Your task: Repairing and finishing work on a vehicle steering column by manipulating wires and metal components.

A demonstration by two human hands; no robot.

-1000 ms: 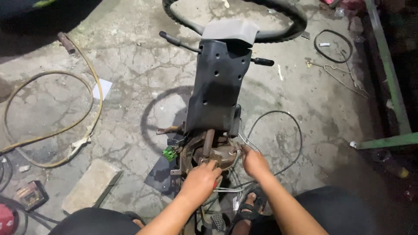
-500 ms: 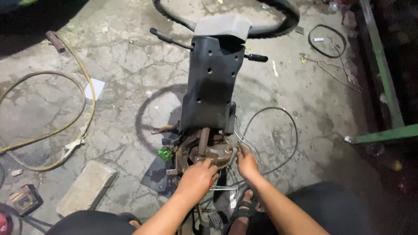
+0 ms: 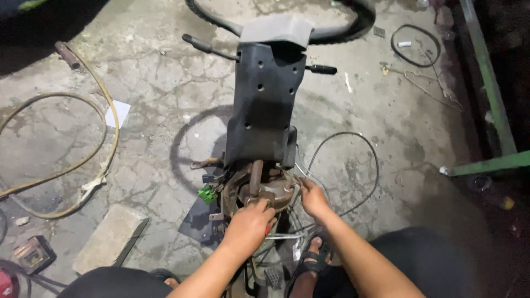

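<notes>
A stripped scooter body lies on the concrete: a dark grey plastic leg shield (image 3: pixel 262 105) with black handlebar grips (image 3: pixel 322 69), and a rusty round metal part (image 3: pixel 259 187) at its near end. My left hand (image 3: pixel 248 223) is closed over the near rim of that rusty part, and a bit of a red tool handle (image 3: pixel 269 227) shows under the fingers. My right hand (image 3: pixel 313 197) pinches thin grey cables (image 3: pixel 301 175) at the part's right edge. A green connector (image 3: pixel 207 193) sits on its left side.
A black tyre (image 3: pixel 361 19) curves behind the handlebars. A yellow hose (image 3: pixel 105 138) loops at left, near a concrete block (image 3: pixel 107 237) and a white paper (image 3: pixel 117 113). A black cable (image 3: pixel 364 160) loops right. Green metal bars (image 3: pixel 488 83) stand at far right. My sandalled foot (image 3: pixel 312 262) is below.
Both hands stay on the rusty part. My right hand has shifted slightly toward its right edge and the cables. The view has drifted a little.
</notes>
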